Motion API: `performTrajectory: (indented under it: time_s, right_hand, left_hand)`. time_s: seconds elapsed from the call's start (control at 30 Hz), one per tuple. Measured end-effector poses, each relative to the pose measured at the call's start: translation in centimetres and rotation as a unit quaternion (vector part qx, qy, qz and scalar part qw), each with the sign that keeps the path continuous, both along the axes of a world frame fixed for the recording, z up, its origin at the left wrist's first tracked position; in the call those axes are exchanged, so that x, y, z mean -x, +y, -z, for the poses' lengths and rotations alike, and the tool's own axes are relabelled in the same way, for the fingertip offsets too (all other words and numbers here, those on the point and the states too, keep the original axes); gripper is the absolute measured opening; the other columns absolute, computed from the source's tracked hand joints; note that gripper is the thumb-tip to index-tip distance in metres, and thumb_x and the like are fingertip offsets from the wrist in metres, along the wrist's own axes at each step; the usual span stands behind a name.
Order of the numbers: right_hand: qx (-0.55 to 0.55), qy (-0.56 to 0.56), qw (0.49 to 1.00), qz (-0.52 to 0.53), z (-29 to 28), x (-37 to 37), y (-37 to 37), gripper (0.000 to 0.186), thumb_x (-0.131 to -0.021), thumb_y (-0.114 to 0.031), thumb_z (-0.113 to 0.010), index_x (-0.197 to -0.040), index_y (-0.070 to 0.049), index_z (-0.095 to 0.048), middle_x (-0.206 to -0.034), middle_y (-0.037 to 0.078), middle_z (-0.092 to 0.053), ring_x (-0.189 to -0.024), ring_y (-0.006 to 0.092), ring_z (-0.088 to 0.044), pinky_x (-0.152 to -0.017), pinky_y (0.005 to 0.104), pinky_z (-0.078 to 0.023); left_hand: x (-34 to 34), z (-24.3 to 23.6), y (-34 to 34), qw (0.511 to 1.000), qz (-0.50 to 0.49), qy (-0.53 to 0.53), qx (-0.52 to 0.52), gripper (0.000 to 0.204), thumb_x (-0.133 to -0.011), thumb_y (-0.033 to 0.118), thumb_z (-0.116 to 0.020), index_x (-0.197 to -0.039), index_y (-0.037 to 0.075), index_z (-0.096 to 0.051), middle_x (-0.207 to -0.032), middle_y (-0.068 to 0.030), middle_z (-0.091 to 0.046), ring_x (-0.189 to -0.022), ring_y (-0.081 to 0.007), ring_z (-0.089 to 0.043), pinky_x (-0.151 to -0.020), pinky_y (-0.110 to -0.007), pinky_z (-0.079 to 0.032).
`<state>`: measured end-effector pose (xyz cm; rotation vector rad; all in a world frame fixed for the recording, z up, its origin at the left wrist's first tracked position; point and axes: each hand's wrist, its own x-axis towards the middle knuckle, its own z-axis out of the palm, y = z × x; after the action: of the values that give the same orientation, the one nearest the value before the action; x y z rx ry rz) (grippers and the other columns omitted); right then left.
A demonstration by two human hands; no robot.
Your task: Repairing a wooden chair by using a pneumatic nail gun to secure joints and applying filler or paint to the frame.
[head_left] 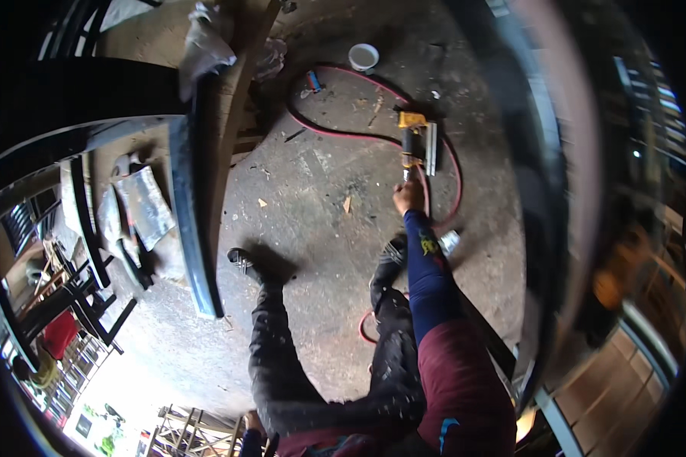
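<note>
My right hand [408, 196] reaches forward over the floor, its fingers closed around the lower end of a yellow and black nail gun [411, 141], by the hose fitting. The nail gun has a long silver magazine along its right side. A red air hose [457, 171] loops around it and across the concrete. Whether the gun rests on the floor or hangs just above it, I cannot tell. My left hand [252, 420] is low at the picture's bottom edge, beside my left thigh. Its fingers are too small and dark to make out.
A white tub [363, 56] and a small blue can [313, 81] stand on the floor ahead. Dark-painted wooden furniture [194, 213] rises at my left, with a hand saw [133, 255] nearby. A large dark frame [545, 190] stands close on my right. Scraps dot the concrete floor [320, 198].
</note>
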<state>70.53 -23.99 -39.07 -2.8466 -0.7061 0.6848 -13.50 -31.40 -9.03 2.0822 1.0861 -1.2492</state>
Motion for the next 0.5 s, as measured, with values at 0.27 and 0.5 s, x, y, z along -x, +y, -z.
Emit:
performTrajectory:
  time_s: [0.27,0.5]
  right_hand:
    - [-0.092,-0.128,0.983,0.091,12.5,-8.6,4.7,0.094,-0.087,-0.034,-0.076,-0.158,-0.001,-0.024,-0.145,0.032,-0.05,-0.13,0.0476,-0.054,-0.113,0.0488,-0.044]
    - [0.016,0.02,0.986,0.168,1.9,-6.2,9.5,0.096,-0.085,-0.029,-0.068,-0.162,-0.003,-0.018,-0.137,0.028,-0.06,-0.118,0.0439,-0.065,-0.099,0.0514,-0.053]
  left_hand:
    - [-42.7,32.2,24.4,0.991,-0.121,0.019,-0.049,0.038,-0.09,0.037,-0.069,-0.085,0.0,-0.068,-0.074,-0.0168,-0.064,-0.066,-0.0394,-0.061,-0.069,-0.057,-0.048]
    - [-37.2,35.1,28.6,0.974,-0.179,0.05,-0.133,0.036,-0.09,0.035,-0.067,-0.09,-0.001,-0.068,-0.079,-0.0158,-0.065,-0.07,-0.0393,-0.062,-0.07,-0.058,-0.047]
